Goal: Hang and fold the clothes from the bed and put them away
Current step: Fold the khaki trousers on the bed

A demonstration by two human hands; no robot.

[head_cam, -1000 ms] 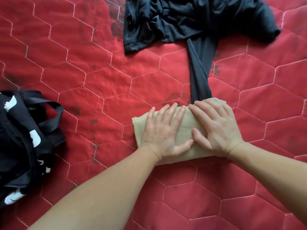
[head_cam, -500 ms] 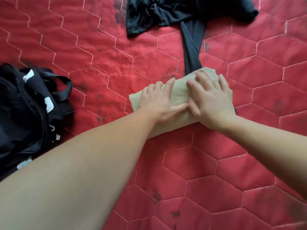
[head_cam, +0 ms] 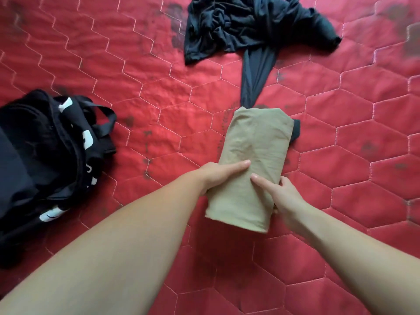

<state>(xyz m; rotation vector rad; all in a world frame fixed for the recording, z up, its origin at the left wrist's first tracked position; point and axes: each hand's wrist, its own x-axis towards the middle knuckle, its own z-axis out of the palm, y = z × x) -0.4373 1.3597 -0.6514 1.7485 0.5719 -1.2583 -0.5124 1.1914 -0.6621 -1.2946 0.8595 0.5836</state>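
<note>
Beige folded garment (head_cam: 252, 169) lies mid-bed; left hand (head_cam: 218, 176) and right hand (head_cam: 279, 196) grip its near sides, thumbs on top.

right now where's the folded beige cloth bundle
In the head view, the folded beige cloth bundle lies right of centre on the red quilted bedspread, gripped by the left hand and right hand, just below the crumpled dark garment.

Open bed (head_cam: 141, 71) between black bag (head_cam: 45, 155) at left and folded tan cloth (head_cam: 252, 155) centre. Dark shirt (head_cam: 245, 26) blocks far side, its strip touching the cloth's far end. Right and near bed open.
</note>
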